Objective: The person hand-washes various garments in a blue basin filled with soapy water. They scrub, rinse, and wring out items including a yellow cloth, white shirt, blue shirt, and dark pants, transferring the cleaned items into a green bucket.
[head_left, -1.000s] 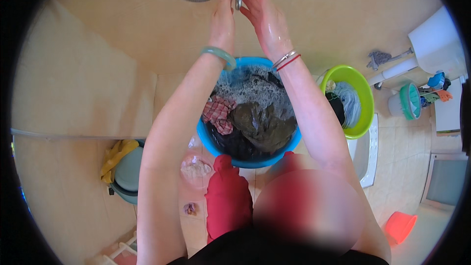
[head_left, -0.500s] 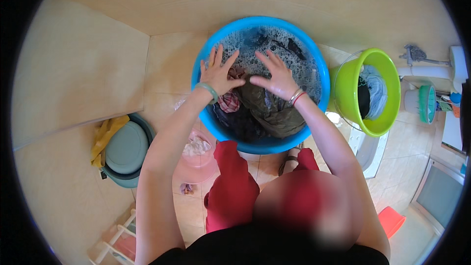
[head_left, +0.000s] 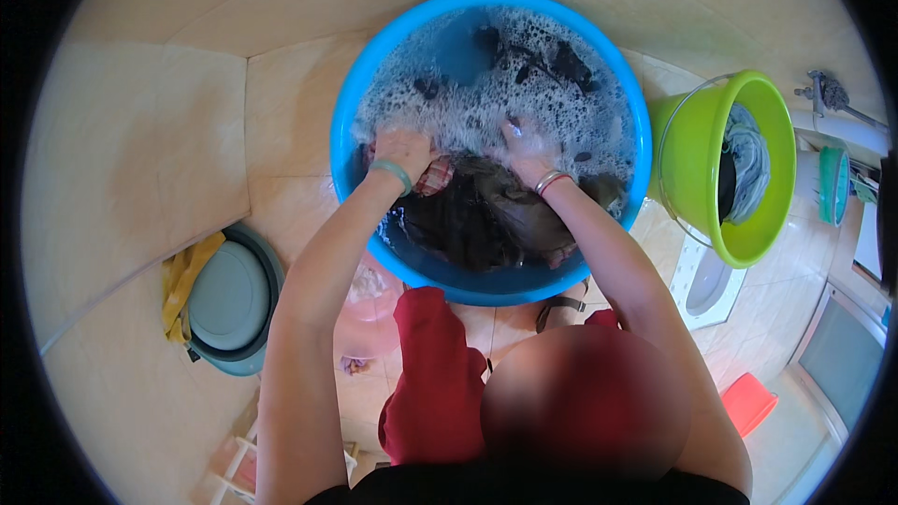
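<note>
Before me stands a large blue tub (head_left: 340,126) of sudsy water (head_left: 412,61) with soaking clothes. My left hand (head_left: 402,145), a green bangle at its wrist, is sunk in the foam at the tub's left, beside a red-and-white checked cloth (head_left: 435,176). My right hand (head_left: 530,157), with bracelets at the wrist, presses into the suds at the right, against a dark olive garment (head_left: 528,210). Foam and water hide the fingertips of both hands. Nearer me lies black clothing (head_left: 444,229); further dark pieces (head_left: 571,67) float at the far side.
To the right stands a lime-green bucket (head_left: 681,154) holding pale blue laundry (head_left: 748,168), beside a white squat pan (head_left: 708,290). Left are stacked grey-green basins (head_left: 234,290) with a yellow cloth (head_left: 185,285). A pink basin (head_left: 369,323) sits near my left forearm.
Both hands have gone from spread above the clothes down into the water. The clothes have shifted and sunk lower, and foam now surrounds my fingers. The view has tilted slightly.
</note>
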A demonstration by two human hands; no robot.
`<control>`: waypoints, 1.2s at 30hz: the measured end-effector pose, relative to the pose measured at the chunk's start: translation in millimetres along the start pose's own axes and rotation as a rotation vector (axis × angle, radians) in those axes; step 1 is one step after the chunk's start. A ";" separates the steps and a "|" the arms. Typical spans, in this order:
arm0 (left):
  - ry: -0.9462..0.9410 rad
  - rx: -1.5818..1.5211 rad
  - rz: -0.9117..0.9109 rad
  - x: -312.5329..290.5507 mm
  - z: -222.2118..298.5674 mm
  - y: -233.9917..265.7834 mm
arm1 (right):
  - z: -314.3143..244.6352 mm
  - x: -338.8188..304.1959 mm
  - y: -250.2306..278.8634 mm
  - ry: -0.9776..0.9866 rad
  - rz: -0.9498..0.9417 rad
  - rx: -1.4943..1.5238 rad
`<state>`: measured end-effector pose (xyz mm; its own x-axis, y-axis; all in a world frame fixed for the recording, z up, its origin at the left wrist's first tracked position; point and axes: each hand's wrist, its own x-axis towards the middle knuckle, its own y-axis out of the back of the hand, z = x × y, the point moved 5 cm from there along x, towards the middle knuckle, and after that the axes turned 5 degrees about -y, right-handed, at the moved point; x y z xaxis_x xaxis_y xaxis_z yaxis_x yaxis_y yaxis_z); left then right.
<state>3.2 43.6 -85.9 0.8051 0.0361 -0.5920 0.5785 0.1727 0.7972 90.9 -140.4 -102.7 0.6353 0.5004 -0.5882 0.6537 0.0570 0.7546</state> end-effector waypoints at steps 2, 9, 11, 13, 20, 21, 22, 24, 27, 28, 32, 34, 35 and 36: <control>0.014 -0.024 -0.008 4.8 -2.3 -7.3 | 7.6 14.2 -2.1 -0.092 -0.160 0.043; -0.002 -0.012 0.140 -18.1 21.1 2.1 | 46.5 39.3 -18.1 0.095 0.120 -0.164; -0.015 -0.017 0.187 -22.9 26.1 10.6 | 50.8 33.0 0.0 0.100 0.336 -0.140; 0.047 -0.134 0.067 -32.7 21.6 18.1 | 29.7 6.3 36.9 -0.098 0.312 0.330; -0.206 -0.604 0.407 -38.1 56.2 53.3 | -17.3 -95.2 112.0 0.232 0.422 1.005; -0.223 -0.654 0.375 -33.7 59.5 51.7 | -23.8 -107.4 123.7 0.236 0.400 1.073; -0.246 -0.705 0.339 -30.0 64.1 51.1 | -27.9 -119.1 134.3 0.232 0.382 1.139; -0.335 -0.946 0.302 -26.0 64.3 46.6 | -32.4 -141.0 155.8 0.262 0.366 1.289; -0.465 -1.629 0.160 -26.4 60.5 45.6 | -35.9 -164.8 185.1 0.425 0.361 1.577; -0.411 -1.812 0.140 -37.8 64.2 60.5 | -37.8 -172.3 194.1 0.450 0.390 1.688; -0.418 -2.245 0.214 -67.6 76.4 127.4 | -18.6 -189.4 228.4 0.800 0.347 1.872; -0.610 -2.210 0.355 -82.1 72.7 162.3 | -23.9 -196.5 246.8 0.925 0.254 1.947; -0.547 -2.177 0.421 -84.6 66.5 165.8 | -20.0 -189.7 250.8 0.934 0.285 1.830; -0.494 -2.143 0.484 -85.8 61.2 170.6 | -15.4 -185.8 256.8 0.943 0.328 1.709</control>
<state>40.8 9.8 108.1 0.9534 0.2784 -0.1162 -0.2865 0.7146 -0.6382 134.3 -205.4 204.8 0.7868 0.5693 0.2382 0.5875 -0.5728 -0.5716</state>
